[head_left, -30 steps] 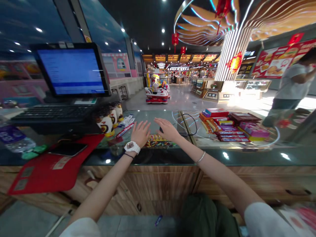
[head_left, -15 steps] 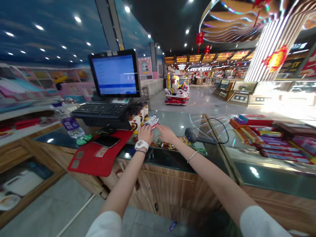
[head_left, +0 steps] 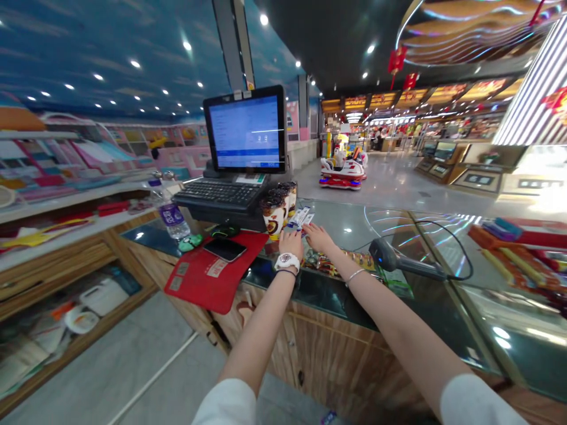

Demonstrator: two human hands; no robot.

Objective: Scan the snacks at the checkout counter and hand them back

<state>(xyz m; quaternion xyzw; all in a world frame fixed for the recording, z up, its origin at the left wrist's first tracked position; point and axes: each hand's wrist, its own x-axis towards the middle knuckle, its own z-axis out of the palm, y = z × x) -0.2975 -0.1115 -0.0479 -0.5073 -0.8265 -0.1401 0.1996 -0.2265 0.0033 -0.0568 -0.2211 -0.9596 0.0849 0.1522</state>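
Observation:
My left hand (head_left: 291, 243), with a white watch on its wrist, rests on the glass counter just right of the printed cups, fingers pointing forward at the near edge of some small flat packets (head_left: 301, 217). Beside it my right hand (head_left: 319, 238), with a thin bracelet, lies with fingers stretched towards the same packets, touching or almost touching them. Both hands look open; fine fingertip contact is too small to make out. The brown-and-white cups (head_left: 274, 215) stand in a row, dark at the top. Near my right forearm are several small wrapped snacks (head_left: 332, 264).
A monitor (head_left: 245, 133) and black keyboard (head_left: 219, 192) stand at the left. A phone (head_left: 225, 249) lies on a red mat (head_left: 199, 283), near a water bottle (head_left: 173, 221). At the right are a barcode scanner (head_left: 398, 260) with its cable and boxed sweets (head_left: 522, 248).
The view has swung left, so everything sits further right in the picture. Both hands stay by the packets and cups; the left hand's fingers look closer together than before.

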